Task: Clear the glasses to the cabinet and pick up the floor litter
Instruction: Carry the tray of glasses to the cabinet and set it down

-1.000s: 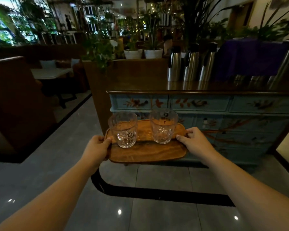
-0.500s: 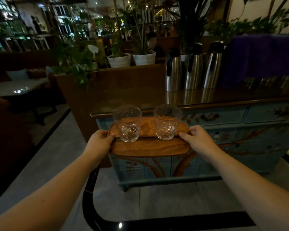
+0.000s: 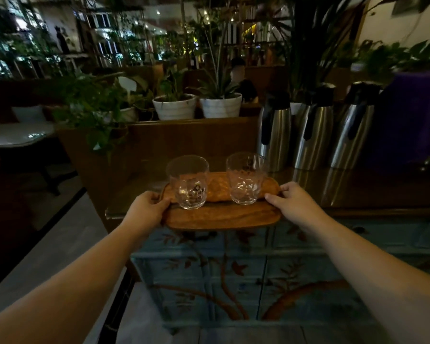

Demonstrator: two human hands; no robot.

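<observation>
Two empty clear glasses stand upright on an oval wooden tray [image 3: 219, 217]: one glass [image 3: 188, 182] on the left, the other glass [image 3: 245, 178] on the right. My left hand [image 3: 147, 209] grips the tray's left end and my right hand [image 3: 292, 202] grips its right end. The tray is held level over the front edge of the cabinet top [image 3: 358, 192], part of it still hanging past the edge. The cabinet [image 3: 258, 276] is blue with painted branches on its drawer fronts.
Three steel thermos jugs [image 3: 274, 130] stand at the back of the cabinet top, right of the tray. A purple cloth [image 3: 412, 115] covers something at the far right. Potted plants [image 3: 174, 106] sit on a wooden partition behind. Grey floor tiles [image 3: 60, 244] lie to the left.
I have come closer to the cabinet and the tray has risen from drawer height to the level of the cabinet top, moving forward over its front edge. Both hands keep their grip.
</observation>
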